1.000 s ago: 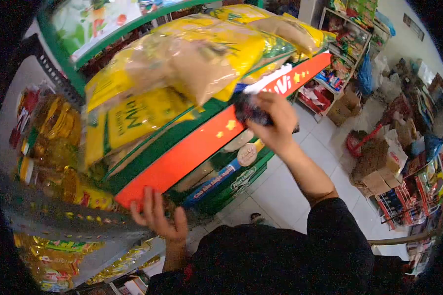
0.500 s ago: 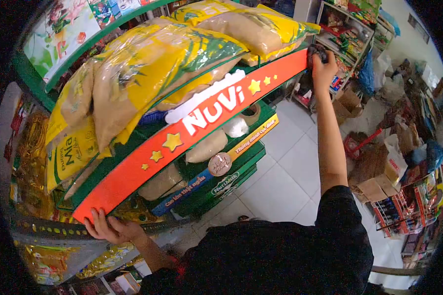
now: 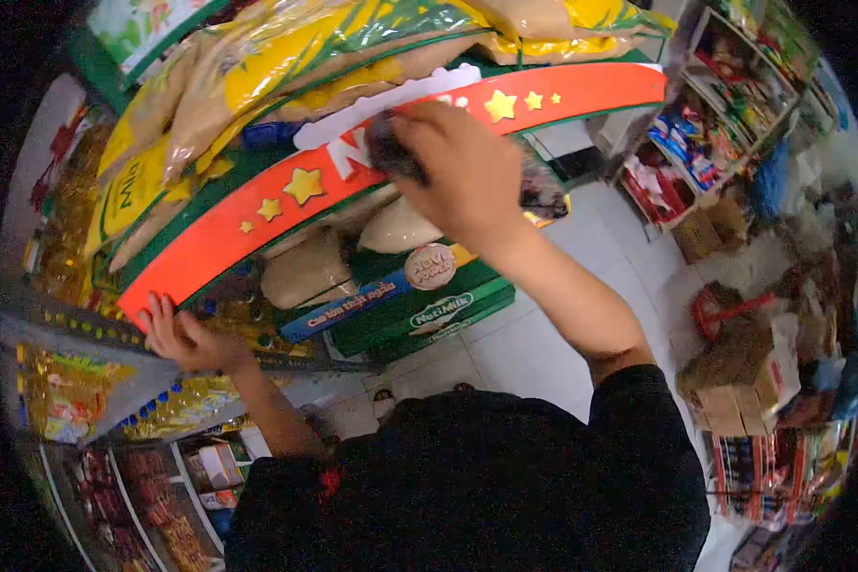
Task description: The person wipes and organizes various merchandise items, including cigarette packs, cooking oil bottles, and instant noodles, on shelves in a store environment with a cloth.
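A shop aisle fills the view, with a pale tiled floor running between racks. Along the right side stand crowded goods shelves and a cluster of cardboard boxes on the floor, with a red basket among them. At the left, a grey shelf rack carries yellow packets and bottles.

The main display is a green stand with a long, curved red banner across its front, marked with yellow stars and white lettering. Big yellow rice sacks lie stacked on top of it, overhanging the banner. Beneath the banner sit pale sacks and green cartons with a round label.

The right hand is curled tightly around a dark cloth, pressing it flat against the banner's lettering near its middle. The left hand rests at the banner's lower left end, fingers spread and bent over the edge of the grey rack there. A black sleeve covers the person's upper arm.
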`<state>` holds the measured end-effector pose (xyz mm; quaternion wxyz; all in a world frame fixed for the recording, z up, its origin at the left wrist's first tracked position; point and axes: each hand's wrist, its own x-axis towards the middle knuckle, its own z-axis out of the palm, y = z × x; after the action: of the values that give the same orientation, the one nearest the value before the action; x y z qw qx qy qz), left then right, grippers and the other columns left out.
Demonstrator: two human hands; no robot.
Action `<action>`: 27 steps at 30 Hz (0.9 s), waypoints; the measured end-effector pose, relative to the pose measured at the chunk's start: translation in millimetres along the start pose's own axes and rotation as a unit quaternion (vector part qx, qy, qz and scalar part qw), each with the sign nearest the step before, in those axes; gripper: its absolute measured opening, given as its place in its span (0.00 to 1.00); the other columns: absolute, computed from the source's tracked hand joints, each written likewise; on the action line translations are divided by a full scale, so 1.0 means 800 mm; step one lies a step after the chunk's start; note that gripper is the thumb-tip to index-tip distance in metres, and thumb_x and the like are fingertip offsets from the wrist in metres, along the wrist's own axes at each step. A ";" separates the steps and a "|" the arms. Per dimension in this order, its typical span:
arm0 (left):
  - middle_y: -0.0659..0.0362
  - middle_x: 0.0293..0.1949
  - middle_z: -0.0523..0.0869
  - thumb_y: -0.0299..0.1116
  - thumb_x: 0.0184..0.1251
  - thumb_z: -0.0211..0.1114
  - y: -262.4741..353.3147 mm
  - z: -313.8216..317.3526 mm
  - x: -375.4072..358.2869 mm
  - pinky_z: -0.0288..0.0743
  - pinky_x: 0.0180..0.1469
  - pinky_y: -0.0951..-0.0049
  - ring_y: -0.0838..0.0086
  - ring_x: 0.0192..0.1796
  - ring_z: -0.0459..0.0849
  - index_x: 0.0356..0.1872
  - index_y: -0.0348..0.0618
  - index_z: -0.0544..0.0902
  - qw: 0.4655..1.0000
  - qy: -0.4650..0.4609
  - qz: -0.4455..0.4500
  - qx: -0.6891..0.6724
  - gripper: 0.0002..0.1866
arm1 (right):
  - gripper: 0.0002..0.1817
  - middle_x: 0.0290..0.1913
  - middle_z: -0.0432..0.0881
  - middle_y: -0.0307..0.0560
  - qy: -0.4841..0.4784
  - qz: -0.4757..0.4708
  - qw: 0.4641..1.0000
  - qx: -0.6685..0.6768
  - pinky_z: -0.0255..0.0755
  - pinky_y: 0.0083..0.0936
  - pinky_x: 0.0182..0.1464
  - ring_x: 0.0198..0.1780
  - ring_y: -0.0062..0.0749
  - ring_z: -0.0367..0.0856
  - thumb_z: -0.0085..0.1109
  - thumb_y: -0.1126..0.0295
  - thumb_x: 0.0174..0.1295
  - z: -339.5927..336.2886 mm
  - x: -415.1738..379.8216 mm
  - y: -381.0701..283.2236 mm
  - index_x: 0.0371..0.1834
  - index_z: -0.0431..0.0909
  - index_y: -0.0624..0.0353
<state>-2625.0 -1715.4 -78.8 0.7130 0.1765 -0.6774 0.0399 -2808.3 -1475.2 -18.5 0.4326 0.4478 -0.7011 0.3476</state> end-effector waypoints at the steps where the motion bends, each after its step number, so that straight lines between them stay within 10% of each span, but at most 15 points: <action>1: 0.54 0.49 0.77 0.24 0.54 0.52 -0.004 0.001 -0.004 0.50 0.61 0.58 0.59 0.57 0.66 0.40 0.38 0.79 0.999 0.006 0.019 -0.034 0.13 | 0.21 0.35 0.77 0.44 0.003 -0.003 1.000 0.017 0.72 0.30 0.36 0.35 0.41 0.76 0.65 0.71 0.31 0.004 0.006 -0.007 0.35 0.74 0.57; 12: 0.59 0.53 0.74 0.29 0.54 0.51 -0.010 -0.034 0.002 0.35 0.63 0.52 0.62 0.61 0.64 0.49 0.46 0.76 0.988 -0.144 0.024 0.051 0.18 | 0.18 0.34 0.75 0.48 0.107 0.081 0.989 0.055 0.70 0.30 0.37 0.38 0.44 0.75 0.63 0.75 0.34 0.020 0.022 -0.029 0.33 0.72 0.59; 20: 0.53 0.51 0.75 0.25 0.52 0.52 -0.010 -0.058 0.018 0.52 0.61 0.61 0.59 0.56 0.69 0.43 0.38 0.76 0.990 -0.120 -0.032 -0.061 0.15 | 0.13 0.28 0.74 0.50 0.131 0.133 0.980 0.074 0.68 0.31 0.33 0.32 0.45 0.74 0.61 0.77 0.36 0.007 0.014 -0.031 0.28 0.71 0.61; 27: 0.50 0.47 0.76 0.22 0.48 0.54 -0.009 -0.049 0.016 0.59 0.57 0.63 0.58 0.53 0.70 0.40 0.35 0.75 0.988 -0.060 -0.108 -0.095 0.15 | 0.16 0.35 0.75 0.46 0.010 -0.005 0.989 0.151 0.71 0.31 0.33 0.35 0.41 0.75 0.62 0.71 0.36 0.083 0.026 -0.161 0.33 0.72 0.57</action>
<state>-2584.5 -1712.3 -68.2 0.6850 0.1816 -0.6965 -0.1125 -2713.0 -1585.8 -12.3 0.3688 0.5079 -0.6343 0.4513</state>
